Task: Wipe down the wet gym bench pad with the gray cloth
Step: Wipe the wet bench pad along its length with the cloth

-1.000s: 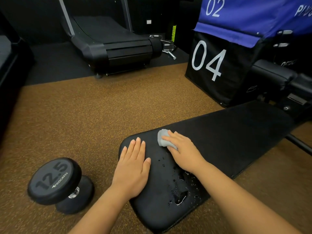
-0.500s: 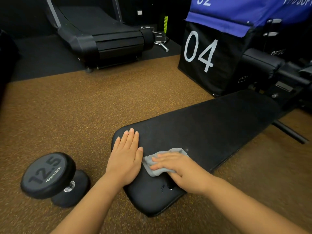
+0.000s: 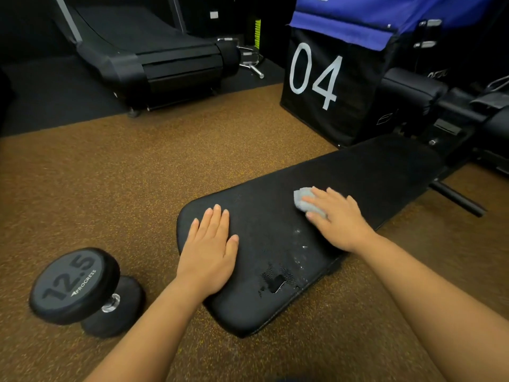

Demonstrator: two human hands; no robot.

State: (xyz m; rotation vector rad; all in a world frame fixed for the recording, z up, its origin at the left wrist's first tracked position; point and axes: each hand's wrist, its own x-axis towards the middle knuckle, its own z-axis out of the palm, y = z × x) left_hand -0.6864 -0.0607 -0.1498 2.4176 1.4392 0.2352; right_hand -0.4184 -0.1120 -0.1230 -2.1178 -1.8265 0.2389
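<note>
- Head view: a long black padded gym bench pad (image 3: 275, 216) lies low over the brown speckled rubber floor (image 3: 137, 175), running from the near centre up toward the right.
- The right hand (image 3: 340, 219) presses a crumpled gray cloth (image 3: 304, 202) flat onto the pad's middle; its fingers are spread slightly and laid over the cloth, not curled round it, and part of the cloth shows past the fingertips.
- The left hand (image 3: 210, 249) rests palm-down on the pad's near left edge, fingers straight and close together, holding nothing.
- Water beads and a small puddle (image 3: 275, 281) sit on the near end of the pad, between the two hands and closer to the viewer.
- A black round-headed dumbbell marked 12.5 (image 3: 80, 288) lies on the floor left of the pad.
- A black box printed 04 (image 3: 325, 86) stands beyond the pad, and a dark treadmill (image 3: 154, 59) sits at upper left.
</note>
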